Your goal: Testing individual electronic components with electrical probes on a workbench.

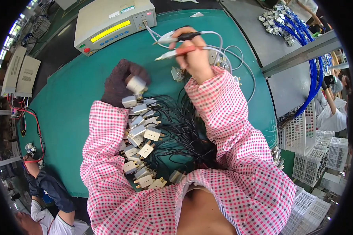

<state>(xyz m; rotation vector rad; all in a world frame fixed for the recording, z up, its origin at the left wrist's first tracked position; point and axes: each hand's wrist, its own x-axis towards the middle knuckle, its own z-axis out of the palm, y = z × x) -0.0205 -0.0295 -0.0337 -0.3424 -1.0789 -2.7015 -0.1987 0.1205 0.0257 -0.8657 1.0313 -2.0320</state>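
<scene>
My left hand [119, 84], in a dark brown glove, is closed on a white plug [136, 84] that is smeared by motion. To its right and higher up, my bare right hand [195, 56] grips two test probes. One has a red grip [185, 50] and a white front end; the other has a black grip [188, 36]. Their tips point left, apart from the plug. Below my left hand lies a heap of white and grey plugs [152, 134] between my forearms, with black cords [180, 133] running right. Another plug [177, 73] rests just below my right hand.
A beige bench tester [113, 29] with a yellow display stands at the back left of the green mat [66, 129]. Grey leads [253, 84] loop right of my right hand. Blue cables [312, 82] hang at the far right. A co-worker's arm [55, 192] is at lower left.
</scene>
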